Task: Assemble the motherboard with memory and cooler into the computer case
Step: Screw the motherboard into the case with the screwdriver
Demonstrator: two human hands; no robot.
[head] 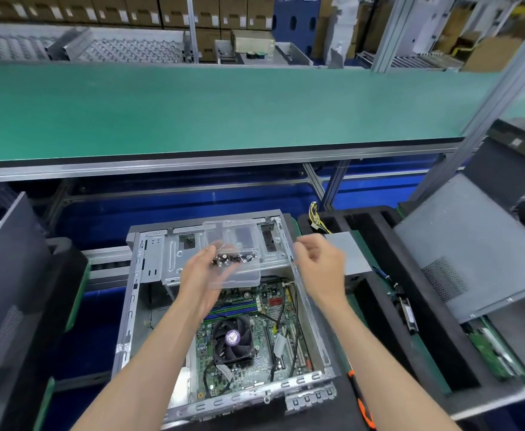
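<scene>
Open grey sheet-metal computer case (136, 306) lies on its side on the desk, long axis running away from the viewer, drive-bay end farthest. Green motherboard (255, 362) sits flat inside the case, in the nearer half. Black square cooler fan (232, 339) with round purple label faces up, near the board's middle. Blue and green memory slots (239, 307) run crosswise just beyond the fan, partly hidden by the left forearm; whether sticks are seated cannot be told.

Left hand (203, 276) is above the case's far half, palm up, fingers curled under and holding a clear shallow plastic tray (239, 241). A pile of small dark metal screws (234, 259) lies in the tray by the fingertips; the count is blurred.

Right hand (318, 262) hovers above the case's right wall, just right of the tray, not touching it, fingers loosely curled; the frame does not show whether they pinch anything.

An orange-and-black tool handle (362, 405), cut off by the bottom edge, lies right of the case's near corner.
</scene>
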